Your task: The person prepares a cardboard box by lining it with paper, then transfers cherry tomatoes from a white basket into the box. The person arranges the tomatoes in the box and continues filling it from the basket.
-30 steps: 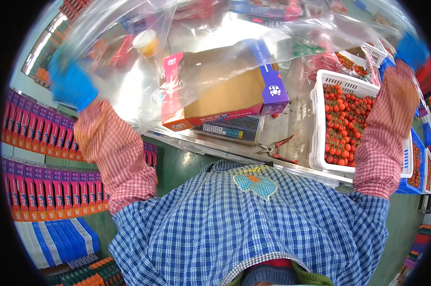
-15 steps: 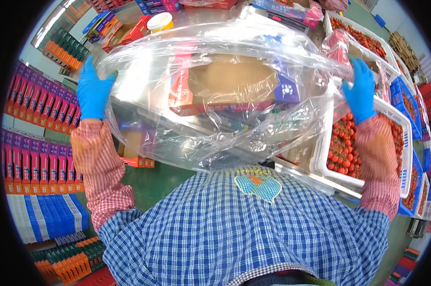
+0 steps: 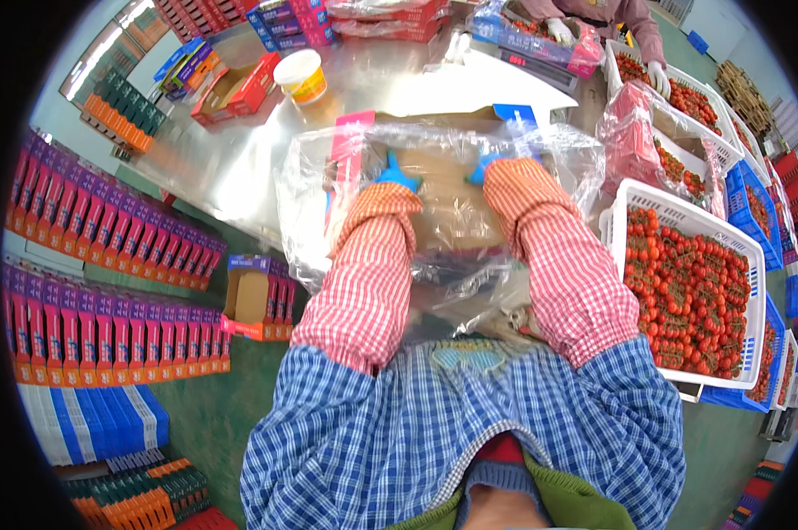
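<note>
My left hand (image 3: 400, 174) and my right hand (image 3: 487, 168), both in blue gloves, reach into an open cardboard box (image 3: 452, 190) in front of me. A clear plastic liner bag (image 3: 306, 168) is spread over the box and drapes past its sides. Both hands rest at the liner inside the box, left and right of its middle. What shows of the fingers and thumbs is spread, with nothing gripped; my sleeves hide the rest. The box has a pink flap (image 3: 353, 141) at left and a blue corner (image 3: 515, 115) at right.
At right stands a white crate (image 3: 756, 291) of red cherry tomatoes (image 3: 681, 291). Behind it, a person's white-gloved hand (image 3: 658, 79) is at another tomato crate. A yellow-and-white tub (image 3: 301, 76) and a red carton (image 3: 236, 91) sit on the metal table (image 3: 213, 177). Folded cartons (image 3: 116, 340) line the left.
My hands came down and inward from wide apart, bringing the raised bag down over and into the box. The co-worker's hands and more of the tomato crate now show.
</note>
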`<state>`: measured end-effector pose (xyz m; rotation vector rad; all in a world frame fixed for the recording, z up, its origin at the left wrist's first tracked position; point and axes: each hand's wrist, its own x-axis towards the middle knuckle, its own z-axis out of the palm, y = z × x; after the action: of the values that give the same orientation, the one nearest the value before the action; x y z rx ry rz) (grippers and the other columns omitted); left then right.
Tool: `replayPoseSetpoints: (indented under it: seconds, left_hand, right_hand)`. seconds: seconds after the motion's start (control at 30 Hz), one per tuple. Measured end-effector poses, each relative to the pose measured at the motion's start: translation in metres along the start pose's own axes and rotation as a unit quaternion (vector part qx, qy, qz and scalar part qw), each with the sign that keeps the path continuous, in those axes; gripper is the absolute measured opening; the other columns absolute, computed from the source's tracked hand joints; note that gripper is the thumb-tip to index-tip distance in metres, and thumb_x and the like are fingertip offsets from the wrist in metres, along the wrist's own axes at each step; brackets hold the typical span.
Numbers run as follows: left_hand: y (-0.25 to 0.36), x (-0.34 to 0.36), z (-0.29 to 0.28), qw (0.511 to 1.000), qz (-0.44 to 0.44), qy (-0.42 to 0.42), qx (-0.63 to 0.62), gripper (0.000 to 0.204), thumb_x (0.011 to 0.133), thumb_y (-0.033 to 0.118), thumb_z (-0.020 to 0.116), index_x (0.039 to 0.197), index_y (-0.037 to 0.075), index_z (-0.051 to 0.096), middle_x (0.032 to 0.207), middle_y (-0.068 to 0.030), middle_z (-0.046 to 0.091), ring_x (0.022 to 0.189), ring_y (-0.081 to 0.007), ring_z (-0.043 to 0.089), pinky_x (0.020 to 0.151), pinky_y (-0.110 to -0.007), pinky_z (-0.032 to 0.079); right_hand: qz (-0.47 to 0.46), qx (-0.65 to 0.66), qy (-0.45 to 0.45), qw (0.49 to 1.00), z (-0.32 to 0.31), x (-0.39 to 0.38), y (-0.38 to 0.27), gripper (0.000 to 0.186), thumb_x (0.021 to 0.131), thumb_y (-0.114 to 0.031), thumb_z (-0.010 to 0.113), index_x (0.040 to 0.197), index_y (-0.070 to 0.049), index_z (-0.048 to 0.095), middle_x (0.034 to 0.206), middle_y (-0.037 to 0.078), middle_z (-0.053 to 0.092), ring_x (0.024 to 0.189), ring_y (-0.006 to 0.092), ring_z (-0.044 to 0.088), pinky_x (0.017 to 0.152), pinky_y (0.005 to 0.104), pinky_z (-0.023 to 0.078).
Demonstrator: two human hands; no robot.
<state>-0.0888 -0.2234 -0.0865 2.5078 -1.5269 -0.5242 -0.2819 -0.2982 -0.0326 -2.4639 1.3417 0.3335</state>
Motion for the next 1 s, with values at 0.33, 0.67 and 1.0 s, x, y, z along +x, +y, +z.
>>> replayPoseSetpoints:
  seconds: [0.33,0.67,1.0]
  left_hand:
    - [-0.065,-0.011,-0.102,0.900,0.198,0.362,0.143,0.063,0.072,0.042,0.068,0.129,0.032,0.045,0.142,-0.0088,0.028,0.128,-0.0365,0.023,0.101,-0.061,0.013]
    - [-0.107,0.138,-0.139,0.957,0.126,-0.145,-0.218,0.026,0.085,0.029,0.061,0.095,0.005,0.066,0.089,-0.0027,0.066,0.076,-0.0103,0.057,0.071,-0.026,0.047]
    - [-0.137,0.177,-0.009,0.739,-0.032,-0.347,-0.577,0.055,0.091,0.048,0.042,0.124,0.005,0.047,0.113,-0.0108,0.058,0.099,-0.0189,0.057,0.086,-0.033,0.047]
  right_hand:
    - [-0.233,-0.321,0.510,0.764,-0.062,-0.025,0.059,0.053,0.080,-0.026,0.059,0.130,-0.031,0.043,0.126,0.000,0.049,0.108,0.0262,0.051,0.091,0.0424,0.042]
    - [0.087,0.324,0.077,0.939,-0.051,0.025,0.163,0.044,0.076,-0.046,0.067,0.073,-0.003,0.066,0.070,0.006,0.064,0.062,0.0105,0.054,0.057,0.0266,0.043]
    - [0.097,0.860,-0.112,0.488,0.082,-0.069,0.230,0.031,0.089,-0.024,0.055,0.112,-0.005,0.059,0.095,0.005,0.063,0.084,0.0124,0.057,0.077,0.0278,0.046]
